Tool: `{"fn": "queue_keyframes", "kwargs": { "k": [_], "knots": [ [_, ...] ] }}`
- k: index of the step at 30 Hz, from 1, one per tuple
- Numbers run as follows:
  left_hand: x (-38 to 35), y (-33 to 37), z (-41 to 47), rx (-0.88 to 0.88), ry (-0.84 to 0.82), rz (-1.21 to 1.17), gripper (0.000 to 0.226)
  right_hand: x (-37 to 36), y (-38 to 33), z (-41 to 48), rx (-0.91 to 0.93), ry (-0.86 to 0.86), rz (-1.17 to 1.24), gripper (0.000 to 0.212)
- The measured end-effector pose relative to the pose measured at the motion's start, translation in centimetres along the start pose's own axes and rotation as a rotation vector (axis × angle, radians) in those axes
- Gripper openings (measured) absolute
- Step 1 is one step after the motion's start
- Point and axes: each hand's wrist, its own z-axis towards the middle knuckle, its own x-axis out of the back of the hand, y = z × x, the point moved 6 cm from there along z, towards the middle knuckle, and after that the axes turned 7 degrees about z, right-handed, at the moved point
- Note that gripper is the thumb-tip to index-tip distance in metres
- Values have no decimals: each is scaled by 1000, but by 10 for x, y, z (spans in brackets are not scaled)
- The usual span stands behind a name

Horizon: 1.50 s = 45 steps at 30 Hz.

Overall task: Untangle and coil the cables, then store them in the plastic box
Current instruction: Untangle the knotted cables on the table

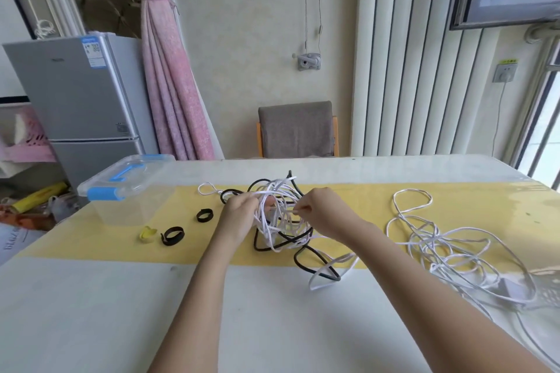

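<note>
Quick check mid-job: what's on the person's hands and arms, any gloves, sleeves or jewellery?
Nothing worn shows. The left hand and right hand are bare: no gloves, rings or tape. The left forearm and right forearm are bare to the frame edge, with no sleeve, watch or bracelet in view.

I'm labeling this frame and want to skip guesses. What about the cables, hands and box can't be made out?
Head view only:
- Black-and-white cable tangle: the cable count; strands overlap and both grips cover its middle.
- Left grip: fingertips buried in loops.
- Right grip: which cable its pinched white strand belongs to.
- Loose white cable: its plug end, blurred near the right edge.
- Plastic box: whether the lid is latched; far side hidden.
</note>
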Motion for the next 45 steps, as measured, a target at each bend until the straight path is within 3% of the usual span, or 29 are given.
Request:
{"fn": "queue_keyframes", "kwargs": {
  "k": [3,6,8,11,16,20,23,24,26,28,29,31,33,36,39,41,45],
  "knots": [
    [-6,1,-2,1,-30,11,36,3,8,-3,-13,-35,74,24],
    [-11,0,-8,28,-189,-111,22,14,16,-6,-42,-77,167,25],
    [-11,-1,-13,-23,-332,-133,29,25,25,-5,-69,-71,235,20],
    [-14,-5,-18,-106,-491,22,42,35,36,-6,-132,-56,346,15],
    [-13,-18,-5,-195,-339,433,42,22,36,-9,-205,-228,361,39],
    [-5,-8,0,-232,119,539,46,15,28,-11,-194,-308,214,47],
    [-10,-1,2,-344,344,564,44,14,25,-10,-175,-318,158,48],
    [-13,-4,8,-348,315,631,48,14,26,-9,-179,-313,151,49],
    [-24,-14,25,-329,101,828,52,13,28,-8,-190,-299,165,50],
    [-31,-15,34,-250,-48,915,29,15,28,-8,-176,-283,175,47],
    [-33,-13,38,-175,-96,802,9,16,26,-7,-158,-271,164,40],
    [-40,-11,45,36,-162,446,28,18,21,-2,-126,-234,104,22],
    [-47,-7,44,148,-186,254,37,14,16,5,-126,-156,26,29],
    [-52,0,46,242,-158,228,49,2,9,13,-163,-47,-109,37],
    [-46,-4,54,232,-94,197,35,-8,9,21,-202,-30,-110,38],
    [-33,5,61,169,34,95,32,-3,7,30,-192,-13,-16,32],
    [16,61,73,20,492,-328,32,50,-20,55,-11,189,146,26]
  ]
}}
